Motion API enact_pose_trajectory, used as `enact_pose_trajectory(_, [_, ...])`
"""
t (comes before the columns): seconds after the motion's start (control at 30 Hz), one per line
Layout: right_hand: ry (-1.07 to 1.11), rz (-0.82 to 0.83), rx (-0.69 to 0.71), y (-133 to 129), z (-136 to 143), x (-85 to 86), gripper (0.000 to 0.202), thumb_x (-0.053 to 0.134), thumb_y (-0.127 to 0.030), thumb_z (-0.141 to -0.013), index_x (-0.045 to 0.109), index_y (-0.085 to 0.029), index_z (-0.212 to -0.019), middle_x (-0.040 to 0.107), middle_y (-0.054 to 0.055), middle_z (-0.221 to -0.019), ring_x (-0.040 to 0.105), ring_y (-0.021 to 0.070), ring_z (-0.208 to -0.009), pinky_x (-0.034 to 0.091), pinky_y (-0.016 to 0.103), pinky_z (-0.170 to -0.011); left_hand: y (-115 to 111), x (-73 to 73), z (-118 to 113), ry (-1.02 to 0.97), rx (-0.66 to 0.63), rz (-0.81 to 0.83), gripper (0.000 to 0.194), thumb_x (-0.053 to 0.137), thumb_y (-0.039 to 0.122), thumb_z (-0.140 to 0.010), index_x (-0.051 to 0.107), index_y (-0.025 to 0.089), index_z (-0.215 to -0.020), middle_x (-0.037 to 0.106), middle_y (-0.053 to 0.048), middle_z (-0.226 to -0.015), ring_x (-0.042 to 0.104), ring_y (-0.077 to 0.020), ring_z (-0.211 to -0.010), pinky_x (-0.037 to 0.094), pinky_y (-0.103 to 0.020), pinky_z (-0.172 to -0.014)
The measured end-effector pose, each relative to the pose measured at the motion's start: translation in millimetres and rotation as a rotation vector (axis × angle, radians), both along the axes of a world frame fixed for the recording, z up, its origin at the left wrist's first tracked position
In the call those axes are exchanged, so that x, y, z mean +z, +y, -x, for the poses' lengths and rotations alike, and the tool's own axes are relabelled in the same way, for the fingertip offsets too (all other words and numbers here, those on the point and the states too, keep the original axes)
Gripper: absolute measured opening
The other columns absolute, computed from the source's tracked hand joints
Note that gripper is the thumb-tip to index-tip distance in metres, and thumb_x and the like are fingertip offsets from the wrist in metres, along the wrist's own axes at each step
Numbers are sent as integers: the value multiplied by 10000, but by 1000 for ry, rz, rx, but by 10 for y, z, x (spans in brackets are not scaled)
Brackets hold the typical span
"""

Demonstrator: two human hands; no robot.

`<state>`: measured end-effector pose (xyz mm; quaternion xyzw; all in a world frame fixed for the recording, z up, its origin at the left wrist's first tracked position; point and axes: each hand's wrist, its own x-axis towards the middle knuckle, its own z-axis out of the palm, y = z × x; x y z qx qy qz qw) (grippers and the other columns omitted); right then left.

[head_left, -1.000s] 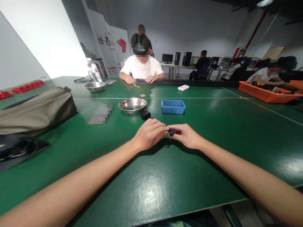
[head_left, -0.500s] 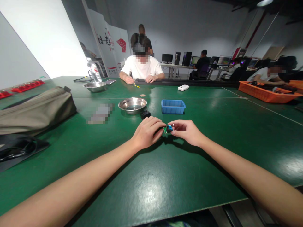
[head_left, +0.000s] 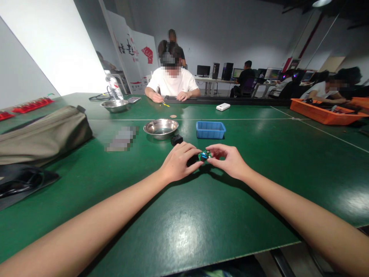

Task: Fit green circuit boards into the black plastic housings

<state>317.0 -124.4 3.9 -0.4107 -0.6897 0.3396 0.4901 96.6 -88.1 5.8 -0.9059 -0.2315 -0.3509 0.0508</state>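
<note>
A small green circuit board (head_left: 205, 156) with blue and dark components is held between my two hands, just above the green table (head_left: 178, 215). My left hand (head_left: 182, 161) grips its left edge between thumb and fingers. From the right, my right hand (head_left: 226, 159) pinches the opposite edge with thumb and fingertips. Just beyond my left hand sits a black block-shaped part (head_left: 177, 139), partly hidden by the knuckles. Behind it stands a shiny metal bowl (head_left: 161, 134), and to the right of that a blue plastic bin (head_left: 211, 133).
Across the table a person in a white shirt (head_left: 173, 84) works with both hands. A khaki bag (head_left: 49, 134) lies at left, with a blurred flat object (head_left: 122, 139) beside it. Farther back are a second bowl (head_left: 114, 109), a bottle (head_left: 113, 86), a white box-like device (head_left: 223, 107) and an orange basket (head_left: 323, 114).
The circuit board has been turned between my fingers, so its component side with the blue parts now faces me more. Both hands stay in nearly the same place.
</note>
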Motion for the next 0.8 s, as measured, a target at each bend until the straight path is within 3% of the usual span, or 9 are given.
enact_pose_trajectory(0.13, [30, 25, 10, 6, -17, 15, 439, 792, -280, -699, 706, -198, -1122, 669, 9, -860, 598, 136, -696, 502, 289, -674, 13, -5, 7, -31, -17, -27, 297, 609, 424, -928, 664, 169, -1071, 700, -95, -962, 617, -218, -896, 474, -362, -789])
enact_pose_trajectory(0.4, [13, 28, 20, 13, -26, 9, 367, 826, -326, -682, 717, -191, -1005, 739, 38, -900, 660, 181, -796, 513, 314, -732, 0, 1, 2, -26, -20, 3, 326, 598, 421, -934, 644, 175, -1144, 679, -109, -1032, 611, -235, -941, 492, -393, -835])
enact_pose_trajectory(0.63, [114, 39, -19, 32, -48, 24, 379, 851, -405, -654, 645, -193, -891, 750, 50, -909, 689, 202, -830, 525, 335, -761, 87, 28, 84, 67, 181, 155, 637, 712, 532, -785, 545, 163, -1276, 589, -146, -1207, 569, -318, -1103, 497, -482, -925])
enact_pose_trajectory(0.7, [136, 52, -35, 45, -62, 22, 394, 849, -431, -651, 622, -198, -873, 753, 53, -905, 700, 212, -845, 535, 350, -783, 140, 5, 119, 125, 218, 214, 586, 723, 519, -762, 574, 177, -1215, 616, -116, -1140, 596, -303, -1041, 512, -463, -886])
enact_pose_trajectory(0.8, [138, 52, -42, 59, -82, 13, 393, 843, -445, -659, 603, -206, -859, 753, 52, -906, 707, 219, -869, 543, 361, -808, 196, -38, 139, 138, 228, 305, 352, 695, 421, -791, 623, 192, -1048, 646, -70, -1013, 634, -253, -923, 527, -403, -829])
